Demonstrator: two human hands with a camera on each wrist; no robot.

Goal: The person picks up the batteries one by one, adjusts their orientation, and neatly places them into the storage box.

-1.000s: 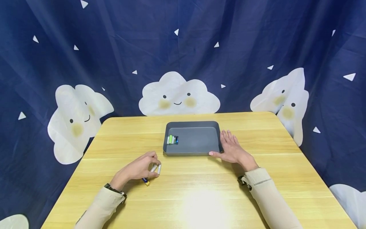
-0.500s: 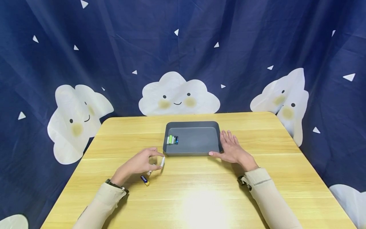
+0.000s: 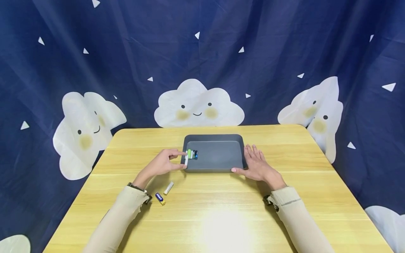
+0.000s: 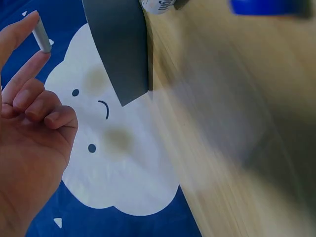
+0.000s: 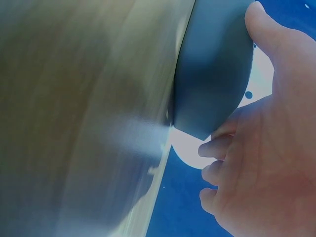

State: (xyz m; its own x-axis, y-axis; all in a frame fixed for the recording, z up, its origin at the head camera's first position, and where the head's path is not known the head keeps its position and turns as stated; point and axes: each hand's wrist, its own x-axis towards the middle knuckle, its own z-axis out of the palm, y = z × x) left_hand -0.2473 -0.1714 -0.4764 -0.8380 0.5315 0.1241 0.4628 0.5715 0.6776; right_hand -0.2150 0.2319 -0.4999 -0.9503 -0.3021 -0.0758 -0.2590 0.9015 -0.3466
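My left hand (image 3: 159, 163) is over the left rim of a dark grey tray (image 3: 218, 154), pinching a white battery (image 3: 186, 161) between thumb and index finger. In the left wrist view this battery (image 4: 41, 35) is held by its two ends, with the other fingers loosely bent. Several batteries (image 3: 192, 154), one of them bright green, lie side by side within the tray's left end. At the opposite end, my right hand (image 3: 257, 167) rests on the front right corner with fingers extended. Its thumb (image 5: 261, 22) touches the rim in the right wrist view.
A white battery (image 3: 168, 188) and a blue-and-yellow battery (image 3: 160, 199) lie on the wooden table (image 3: 240, 203), near the left sleeve. Behind the table hangs a dark blue curtain (image 3: 218, 63) with white clouds.
My left hand has lifted one white battery from the table and carried it forward and right to the tray. The other white battery is now uncovered. My right hand stays put.
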